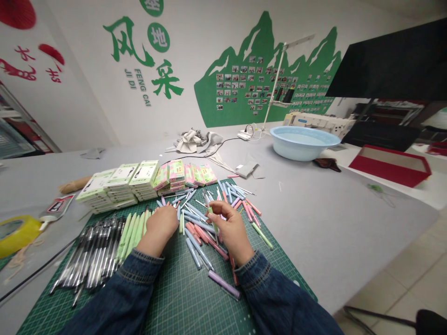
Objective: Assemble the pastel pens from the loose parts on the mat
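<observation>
My right hand (229, 225) pinches a pale green pen (212, 217) above a loose heap of pink, blue, green and purple pens (209, 211) on a green cutting mat (181, 298). My left hand (161, 224) rests knuckles-up on the mat, fingers curled, touching a row of green pens (132, 232) laid side by side. Whether it holds anything is hidden. A row of black pens (92, 253) lies further left. Both arms wear denim sleeves.
Stacked green pen boxes (118, 186) and pink-green boxes (185, 174) stand behind the mat. Yellow tape roll (16, 232) at left. A light blue basin (302, 142), red box (391, 165), grey cloth (195, 141) and a sewing machine (321, 122) sit farther back. The table edge drops off at right.
</observation>
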The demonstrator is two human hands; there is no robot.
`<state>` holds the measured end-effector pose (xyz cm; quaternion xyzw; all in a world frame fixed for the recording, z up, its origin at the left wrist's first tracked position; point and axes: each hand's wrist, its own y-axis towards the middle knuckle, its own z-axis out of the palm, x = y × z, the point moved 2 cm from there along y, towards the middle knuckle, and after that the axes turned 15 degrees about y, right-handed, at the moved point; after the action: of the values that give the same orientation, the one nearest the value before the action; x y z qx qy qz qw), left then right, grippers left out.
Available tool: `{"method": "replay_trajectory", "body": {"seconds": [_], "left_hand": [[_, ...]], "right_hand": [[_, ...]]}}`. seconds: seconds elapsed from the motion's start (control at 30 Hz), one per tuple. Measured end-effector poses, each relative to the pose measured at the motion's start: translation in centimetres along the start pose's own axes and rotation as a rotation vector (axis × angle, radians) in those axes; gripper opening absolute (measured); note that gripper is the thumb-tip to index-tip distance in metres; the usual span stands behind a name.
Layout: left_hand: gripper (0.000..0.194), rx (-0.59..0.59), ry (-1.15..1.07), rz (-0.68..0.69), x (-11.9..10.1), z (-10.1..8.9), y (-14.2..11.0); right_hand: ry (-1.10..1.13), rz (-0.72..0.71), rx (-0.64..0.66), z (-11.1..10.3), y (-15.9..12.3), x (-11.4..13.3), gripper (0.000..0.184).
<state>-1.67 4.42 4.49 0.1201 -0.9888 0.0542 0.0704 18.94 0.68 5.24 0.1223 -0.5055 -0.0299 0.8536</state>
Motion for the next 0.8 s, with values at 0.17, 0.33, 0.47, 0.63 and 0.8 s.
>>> {"method": "replay_trajectory", "body": {"seconds": [0.17,0.33,0.47,0.63,0.8], "left_hand": [[0.014,-0.060,-0.120,0.020,0.5,-2.3,0.0],[0.027,-0.237,-1.119,0.236,-0.2,-6.7,-1.9],[0.026,-0.297,-1.570,0.299,-1.5,-8.1,-3.5],[0.024,-0.298,-1.631,0.308,-2.1,-8.2,-3.9],[0.025,-0.274,-1.565,0.341,-2.2,-8.3,-3.9]], "right_hand": [[0.010,0.008,-0.011,0.1,0.0,0.3,0.020],[-0.013,0.027,-0.003,0.6,-0.1,0.5,0.021],[-0.018,0.026,-0.006,0.8,-0.2,0.4,0.023],[-0.014,0.015,0.009,0.8,-0.2,0.2,0.024],[-0.012,0.004,0.031,0.8,-0.2,0.4,0.024]]}}
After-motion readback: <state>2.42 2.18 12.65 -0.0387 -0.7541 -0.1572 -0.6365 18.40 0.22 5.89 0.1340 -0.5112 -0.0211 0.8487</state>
